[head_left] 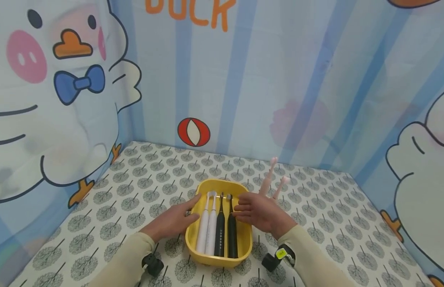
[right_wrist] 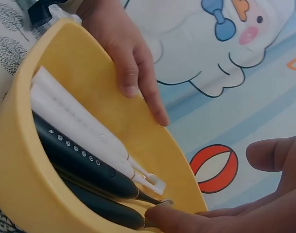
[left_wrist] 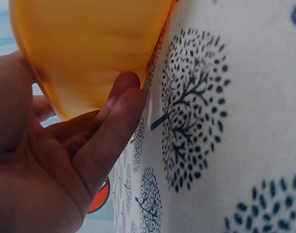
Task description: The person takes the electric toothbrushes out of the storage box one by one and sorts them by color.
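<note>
A yellow plastic bin stands on the patterned cloth. Inside, side by side, lie two white electric toothbrushes and two black electric toothbrushes, heads pointing away from me. My left hand holds the bin's left wall, thumb over the rim and fingers along the outside. My right hand reaches over the right rim with fingers extended. In the right wrist view, one of its fingertips overlaps the black brush heads, and the thumb stands away. Nothing is gripped there.
Two pink toothbrushes lie on the cloth right of the bin, their lower parts hidden behind the right hand. The tree-print cloth meets a blue striped curtain with duck drawings at the back and sides.
</note>
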Demonstrator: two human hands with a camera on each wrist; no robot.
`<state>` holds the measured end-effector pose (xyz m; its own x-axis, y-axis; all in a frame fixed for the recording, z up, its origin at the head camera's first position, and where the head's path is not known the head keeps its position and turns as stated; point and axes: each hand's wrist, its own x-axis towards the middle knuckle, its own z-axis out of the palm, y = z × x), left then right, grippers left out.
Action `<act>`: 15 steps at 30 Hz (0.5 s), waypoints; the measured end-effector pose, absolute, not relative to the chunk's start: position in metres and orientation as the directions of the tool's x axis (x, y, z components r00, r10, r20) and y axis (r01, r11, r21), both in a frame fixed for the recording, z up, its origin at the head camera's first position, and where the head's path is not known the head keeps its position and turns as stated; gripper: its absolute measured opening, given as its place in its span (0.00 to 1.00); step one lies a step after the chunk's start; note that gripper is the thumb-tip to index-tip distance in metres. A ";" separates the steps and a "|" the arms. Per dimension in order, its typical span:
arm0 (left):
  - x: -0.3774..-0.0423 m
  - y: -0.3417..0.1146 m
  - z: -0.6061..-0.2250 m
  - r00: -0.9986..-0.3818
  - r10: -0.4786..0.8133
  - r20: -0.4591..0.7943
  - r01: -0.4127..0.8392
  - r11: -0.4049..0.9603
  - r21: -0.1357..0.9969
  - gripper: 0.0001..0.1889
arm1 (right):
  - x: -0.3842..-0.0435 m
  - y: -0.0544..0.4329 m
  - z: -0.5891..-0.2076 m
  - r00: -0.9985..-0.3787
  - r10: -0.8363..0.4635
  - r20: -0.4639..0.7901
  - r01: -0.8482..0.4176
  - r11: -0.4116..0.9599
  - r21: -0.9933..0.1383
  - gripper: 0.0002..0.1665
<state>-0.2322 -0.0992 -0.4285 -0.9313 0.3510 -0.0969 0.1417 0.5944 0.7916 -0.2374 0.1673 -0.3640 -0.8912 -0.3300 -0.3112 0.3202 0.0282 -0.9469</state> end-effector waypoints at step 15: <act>-0.233 -0.100 -0.429 -0.937 0.337 -0.090 0.155 0.632 0.759 0.33 | -0.241 0.148 -0.361 -0.881 -0.245 -0.405 0.361 0.204 -0.910 0.51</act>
<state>-0.2333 -0.0997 -0.4290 -0.9371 0.3373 -0.0895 0.1550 0.6321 0.7592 -0.2412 0.1477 -0.3605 -0.8809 -0.2448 -0.4050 0.3614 0.2045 -0.9097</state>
